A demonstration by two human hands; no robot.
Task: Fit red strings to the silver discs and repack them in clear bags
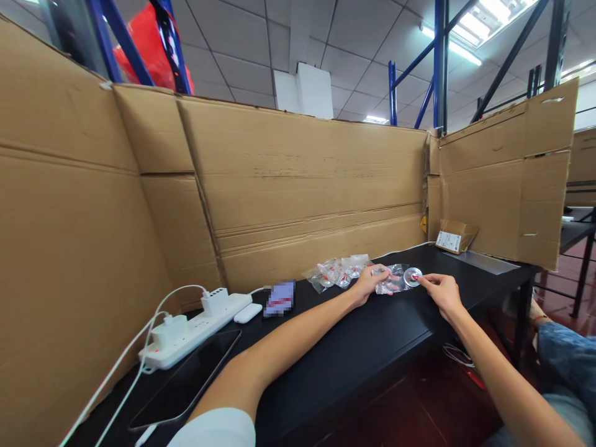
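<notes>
My left hand (370,280) pinches the edge of a small clear plastic bag (390,280) lying on the black table (354,347). My right hand (440,290) pinches a round silver disc (412,276) with a red mark, right at the bag's mouth. Whether the disc is partly inside the bag I cannot tell. Just left of my left hand lies a pile of several clear bags (336,272) holding similar parts with red marks.
A white power strip (195,326) with plugged chargers and cables lies at the left, beside a small white device (248,312) and a dark tablet (186,382). Cardboard walls (302,186) enclose the table. A small cardboard box (454,237) sits at the back right.
</notes>
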